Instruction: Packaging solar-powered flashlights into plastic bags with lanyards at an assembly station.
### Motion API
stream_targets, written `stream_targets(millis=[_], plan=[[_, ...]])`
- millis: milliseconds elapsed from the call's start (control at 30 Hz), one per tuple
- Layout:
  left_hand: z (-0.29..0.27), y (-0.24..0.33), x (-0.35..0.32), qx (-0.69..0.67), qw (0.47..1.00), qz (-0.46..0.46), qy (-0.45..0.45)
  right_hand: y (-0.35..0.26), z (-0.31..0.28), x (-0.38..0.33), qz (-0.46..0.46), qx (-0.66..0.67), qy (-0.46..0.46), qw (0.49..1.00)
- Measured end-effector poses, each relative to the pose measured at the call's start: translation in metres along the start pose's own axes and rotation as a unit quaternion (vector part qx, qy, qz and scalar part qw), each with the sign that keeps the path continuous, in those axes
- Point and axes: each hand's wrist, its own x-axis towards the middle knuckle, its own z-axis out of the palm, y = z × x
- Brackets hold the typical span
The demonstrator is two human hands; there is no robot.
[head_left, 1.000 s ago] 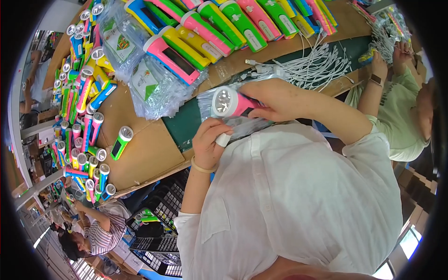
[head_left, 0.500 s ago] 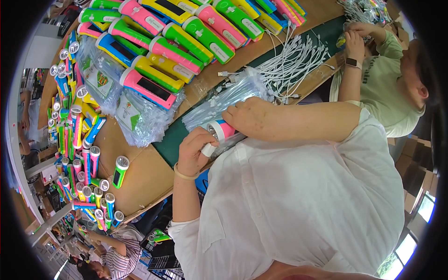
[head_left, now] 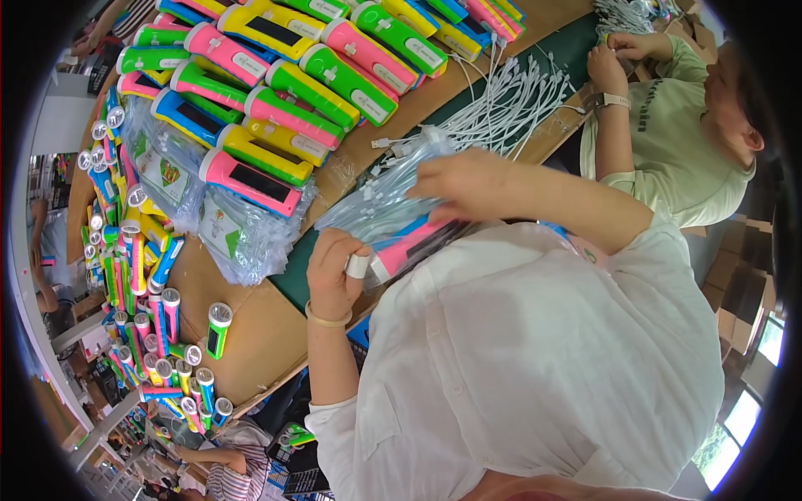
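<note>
A pink and blue flashlight (head_left: 415, 244) with a white head lies in a clear bag against my white shirt. My left hand (head_left: 334, 265) is closed at the bag's open end, beside the flashlight's head, pinching the plastic. A white band shows at its thumb. Above the flashlight's far end, my right hand (head_left: 464, 185) is open with bent fingers, close to a bundle of clear bags with white cables (head_left: 380, 196). Whether its lowest finger touches the flashlight I cannot tell.
Stacked colourful flashlights (head_left: 284, 92) fill the table's far side. Clear printed bags (head_left: 238, 238) lie before them. Loose white cables (head_left: 510, 104) spread to the right. More flashlights stand at left, one green flashlight (head_left: 219, 330) apart. A co-worker (head_left: 668, 125) sits at the right.
The flashlight has slid rightward and lies deeper in the clear bag. My right hand has lifted off it and opened. My left hand has shifted slightly left. The view has moved a little.
</note>
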Motion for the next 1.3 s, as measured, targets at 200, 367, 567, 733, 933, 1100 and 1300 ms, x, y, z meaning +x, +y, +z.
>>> stream_targets(millis=[200,367,567,733,933,1100,1300], plan=[[0.000,-0.007,-0.027,0.002,0.997,-0.071,-0.031,0.081,-0.035,-0.086,0.233,-0.130,-0.024,0.964],[-0.005,-0.009,-0.028,-0.007,0.997,-0.070,-0.031,0.110,-0.053,-0.101,0.212,0.112,0.050,0.970],[-0.004,-0.009,-0.036,-0.019,0.994,-0.088,-0.061,0.088,-0.102,-0.076,0.085,0.342,0.291,0.890],[0.001,-0.002,-0.045,-0.007,0.993,-0.116,-0.031,0.033,-0.087,-0.033,-0.060,0.582,0.227,0.778],[0.004,0.007,-0.052,-0.018,0.992,-0.125,0.004,0.005,-0.010,0.001,0.014,0.595,0.061,0.802],[0.008,0.005,-0.062,-0.030,0.991,-0.131,0.019,0.004,-0.005,0.000,0.100,0.500,-0.087,0.856],[0.015,0.008,-0.071,-0.216,0.904,-0.330,0.165,0.008,-0.007,0.010,0.156,0.451,-0.057,0.877]])
